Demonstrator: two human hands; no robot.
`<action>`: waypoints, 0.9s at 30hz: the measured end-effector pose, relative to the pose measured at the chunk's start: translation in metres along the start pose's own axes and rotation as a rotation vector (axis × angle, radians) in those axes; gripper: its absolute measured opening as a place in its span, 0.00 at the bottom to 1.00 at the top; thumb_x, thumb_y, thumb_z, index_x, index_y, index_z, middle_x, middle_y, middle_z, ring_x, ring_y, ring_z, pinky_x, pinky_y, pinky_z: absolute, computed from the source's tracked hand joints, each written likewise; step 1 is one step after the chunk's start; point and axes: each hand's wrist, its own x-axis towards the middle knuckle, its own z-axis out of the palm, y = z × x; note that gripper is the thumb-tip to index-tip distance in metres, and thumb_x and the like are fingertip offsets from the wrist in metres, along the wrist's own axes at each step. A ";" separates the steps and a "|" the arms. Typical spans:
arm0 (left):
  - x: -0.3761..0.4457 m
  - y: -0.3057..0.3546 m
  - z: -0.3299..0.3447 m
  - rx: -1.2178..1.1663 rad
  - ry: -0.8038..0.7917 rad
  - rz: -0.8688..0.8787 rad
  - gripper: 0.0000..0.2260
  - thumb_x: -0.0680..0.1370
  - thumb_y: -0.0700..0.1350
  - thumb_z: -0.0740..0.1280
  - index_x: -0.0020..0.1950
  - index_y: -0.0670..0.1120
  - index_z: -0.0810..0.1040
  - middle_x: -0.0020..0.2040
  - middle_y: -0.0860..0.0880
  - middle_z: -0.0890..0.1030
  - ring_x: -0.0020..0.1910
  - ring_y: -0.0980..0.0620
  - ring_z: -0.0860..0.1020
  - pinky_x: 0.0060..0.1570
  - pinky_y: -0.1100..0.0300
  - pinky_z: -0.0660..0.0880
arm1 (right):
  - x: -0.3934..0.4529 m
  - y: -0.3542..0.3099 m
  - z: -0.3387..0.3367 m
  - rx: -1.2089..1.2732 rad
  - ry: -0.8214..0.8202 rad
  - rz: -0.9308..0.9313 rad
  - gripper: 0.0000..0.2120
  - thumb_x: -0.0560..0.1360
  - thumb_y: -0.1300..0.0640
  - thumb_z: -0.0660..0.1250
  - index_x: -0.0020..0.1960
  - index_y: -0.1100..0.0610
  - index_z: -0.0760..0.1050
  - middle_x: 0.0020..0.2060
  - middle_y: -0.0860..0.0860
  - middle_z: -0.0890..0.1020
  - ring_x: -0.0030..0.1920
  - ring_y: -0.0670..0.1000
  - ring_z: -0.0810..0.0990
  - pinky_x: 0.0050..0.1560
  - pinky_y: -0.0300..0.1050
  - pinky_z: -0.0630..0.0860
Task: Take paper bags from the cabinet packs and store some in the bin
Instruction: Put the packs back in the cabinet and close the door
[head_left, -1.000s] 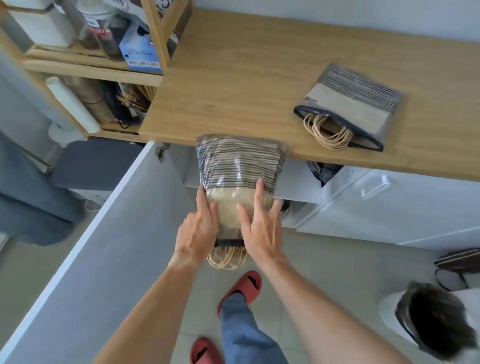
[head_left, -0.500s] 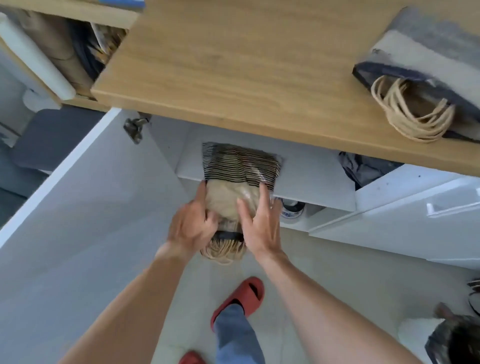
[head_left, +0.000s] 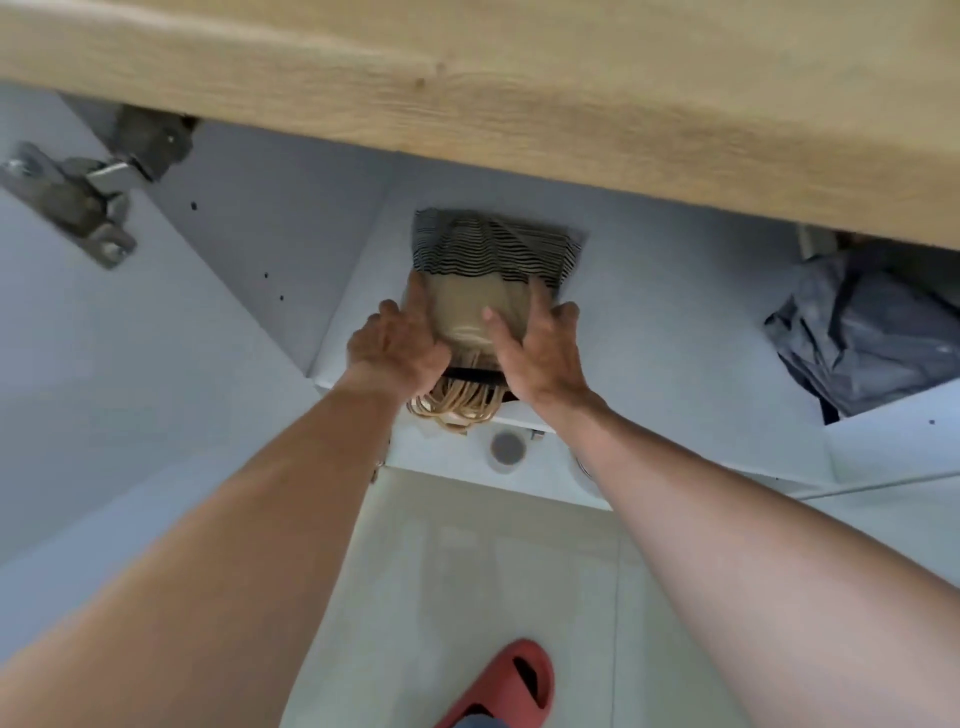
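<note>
A clear plastic pack of striped brown paper bags (head_left: 493, 249) lies on the white cabinet shelf (head_left: 675, 338) under the wooden countertop (head_left: 519, 78). Its rope handles (head_left: 457, 408) hang over the shelf's front edge. My left hand (head_left: 397, 348) holds the pack's left side, with fingers running along its edge. My right hand (head_left: 540, 358) holds the right side, thumb on top of the pack. The bin is out of view.
The open white cabinet door (head_left: 104, 389) stands at the left with its metal hinge (head_left: 78, 208). A crumpled grey plastic bag (head_left: 862, 327) lies on the shelf at the right. A round lidded container (head_left: 506, 449) sits on the level below. My red slipper (head_left: 504, 686) is on the tiled floor.
Both hands carried the pack from in front of the countertop down and into the cabinet, where it now lies on the shelf. The view dropped lower and closer; the second pack on the countertop left the view.
</note>
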 end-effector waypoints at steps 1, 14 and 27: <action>0.000 0.000 -0.001 0.038 0.012 -0.033 0.35 0.79 0.50 0.58 0.80 0.52 0.40 0.66 0.39 0.70 0.64 0.37 0.71 0.60 0.44 0.69 | -0.003 0.000 -0.003 -0.037 0.004 0.009 0.34 0.79 0.34 0.59 0.78 0.47 0.53 0.65 0.58 0.66 0.62 0.65 0.73 0.65 0.58 0.70; -0.211 0.037 -0.099 0.051 0.285 0.299 0.17 0.76 0.50 0.53 0.52 0.45 0.79 0.46 0.44 0.80 0.40 0.42 0.79 0.39 0.51 0.75 | -0.182 -0.065 -0.135 -0.336 0.134 0.053 0.24 0.81 0.44 0.60 0.72 0.57 0.68 0.65 0.59 0.74 0.65 0.62 0.72 0.64 0.58 0.65; -0.211 0.220 -0.237 -0.272 0.506 0.538 0.14 0.79 0.49 0.54 0.53 0.47 0.78 0.48 0.45 0.80 0.46 0.43 0.77 0.46 0.50 0.74 | -0.167 -0.113 -0.361 -0.364 0.664 -0.109 0.22 0.77 0.46 0.59 0.65 0.57 0.75 0.63 0.59 0.74 0.61 0.61 0.74 0.59 0.58 0.71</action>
